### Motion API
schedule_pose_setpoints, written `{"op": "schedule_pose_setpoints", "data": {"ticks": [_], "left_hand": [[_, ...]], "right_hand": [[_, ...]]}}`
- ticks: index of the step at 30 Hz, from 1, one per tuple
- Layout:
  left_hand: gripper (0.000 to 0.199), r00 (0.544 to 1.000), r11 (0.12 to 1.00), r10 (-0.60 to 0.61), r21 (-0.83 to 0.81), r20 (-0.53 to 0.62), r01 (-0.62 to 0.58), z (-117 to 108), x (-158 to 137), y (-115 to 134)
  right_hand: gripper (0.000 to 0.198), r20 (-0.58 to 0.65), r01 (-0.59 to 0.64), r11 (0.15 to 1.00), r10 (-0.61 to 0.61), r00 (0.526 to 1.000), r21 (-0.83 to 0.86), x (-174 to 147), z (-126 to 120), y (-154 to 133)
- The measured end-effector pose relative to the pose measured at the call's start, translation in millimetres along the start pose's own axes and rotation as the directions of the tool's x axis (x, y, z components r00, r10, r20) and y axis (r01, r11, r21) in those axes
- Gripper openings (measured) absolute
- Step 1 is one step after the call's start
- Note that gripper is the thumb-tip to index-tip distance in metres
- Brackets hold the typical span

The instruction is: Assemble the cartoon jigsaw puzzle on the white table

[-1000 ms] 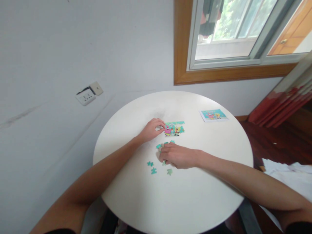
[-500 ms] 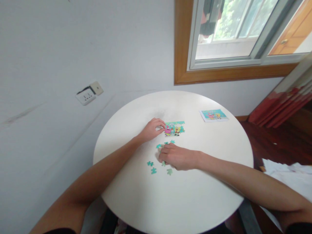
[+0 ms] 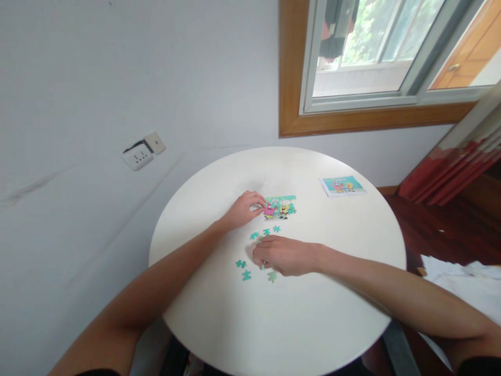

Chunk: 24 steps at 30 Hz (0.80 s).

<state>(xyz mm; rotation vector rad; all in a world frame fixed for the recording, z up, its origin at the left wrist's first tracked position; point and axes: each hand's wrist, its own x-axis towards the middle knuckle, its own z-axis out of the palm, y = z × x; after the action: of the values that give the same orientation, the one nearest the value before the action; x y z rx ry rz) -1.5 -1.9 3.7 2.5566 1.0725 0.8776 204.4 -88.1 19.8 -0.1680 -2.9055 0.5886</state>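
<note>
A partly joined jigsaw puzzle with cartoon figures lies flat near the middle of the round white table. At its left edge, the thumb and fingertips of my left hand pinch together, touching the puzzle. My right hand is closed, palm down, over loose green pieces; its fingertips are hidden, so what they hold does not show. Around it lie several pieces: a teal piece, a pale green piece, another teal piece, and a pair close together.
A picture card showing similar cartoon figures lies at the table's back right. Behind stand a wall with a socket and a wood-framed window. A red and cream curtain hangs at right, near white sheets.
My right hand has shifted slightly down and left over the loose pieces, uncovering more of the teal ones above it. My left hand stays at the puzzle's edge.
</note>
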Motion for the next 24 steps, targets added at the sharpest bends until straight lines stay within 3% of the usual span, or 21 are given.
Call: {"op": "schedule_pose_setpoints", "data": {"ticks": [2, 4, 7, 10, 12, 19, 24], "left_hand": [[0.010, 1.000, 1.000, -0.002, -0.002, -0.004, 0.002, 0, 0, -1], [0.009, 1.000, 1.000, 0.002, -0.011, -0.006, -0.002, 0, 1, -1], [0.008, 1.000, 1.000, 0.016, -0.022, -0.003, -0.016, 2, 1, -1], [0.008, 0.999, 0.999, 0.032, -0.024, -0.001, -0.032, 3, 1, -1], [0.009, 0.999, 0.999, 0.047, -0.026, 0.002, -0.047, 3, 2, -2], [0.011, 0.998, 0.998, 0.058, -0.022, 0.029, -0.057, 5, 2, -3], [0.013, 0.997, 0.997, 0.075, -0.034, 0.036, -0.073, 6, 2, -1]], "right_hand": [[0.021, -0.054, -0.045, 0.991, 0.052, 0.997, 0.128, -1, -4, 7], [0.014, -0.159, -0.166, 0.958, 0.206, 0.966, 0.233, -6, -12, 20], [0.005, -0.320, -0.369, 0.858, 0.484, 0.815, 0.358, -20, -26, 49], [0.007, -0.368, -0.505, 0.734, 0.671, 0.644, 0.453, -37, -34, 79], [0.009, -0.367, -0.585, 0.675, 0.736, 0.568, 0.449, -44, -35, 91], [0.012, -0.328, -0.699, 0.590, 0.807, 0.492, 0.404, -40, -31, 86], [0.010, -0.332, -0.716, 0.593, 0.803, 0.494, 0.369, -37, -32, 83]]}}
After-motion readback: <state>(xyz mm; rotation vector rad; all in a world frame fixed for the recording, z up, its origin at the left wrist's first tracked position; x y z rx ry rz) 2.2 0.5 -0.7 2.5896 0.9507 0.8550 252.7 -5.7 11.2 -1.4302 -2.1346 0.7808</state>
